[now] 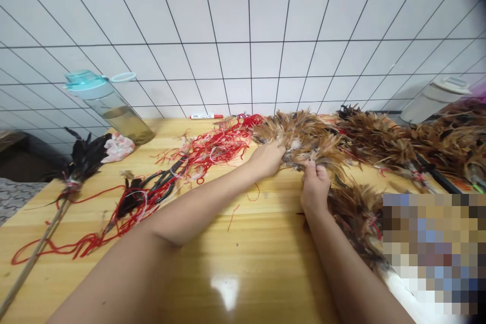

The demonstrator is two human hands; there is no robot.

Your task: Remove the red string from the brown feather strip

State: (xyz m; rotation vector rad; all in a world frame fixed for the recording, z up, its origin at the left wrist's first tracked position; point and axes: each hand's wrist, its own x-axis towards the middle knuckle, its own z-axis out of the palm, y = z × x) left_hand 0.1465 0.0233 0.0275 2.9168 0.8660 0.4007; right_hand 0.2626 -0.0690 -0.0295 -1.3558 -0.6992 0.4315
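Note:
A bundle of brown feathers (pixel 304 129) lies at the back of the wooden table, with both hands at its front edge. My left hand (pixel 269 157) reaches in from the left, fingers curled into the feathers' lower left side. Close beside it, my right hand (pixel 316 185) is closed, thumb pressed against the fingers at the bundle's lower edge. What exactly sits between the fingertips is partly hidden, but feathers show around both. To the left of the bundle spreads a tangle of red string (pixel 224 147). More brown feathers (pixel 357 212) lie beside my right wrist.
Scissors (pixel 167 182) lie under red strings at left. A stick with black feathers (pixel 49 228) rests on the left edge. A bottle of brownish liquid (pixel 121 111) and a clear bottle (pixel 429 101) stand near the tiled wall. A red-and-white marker (pixel 207 116) lies at the back.

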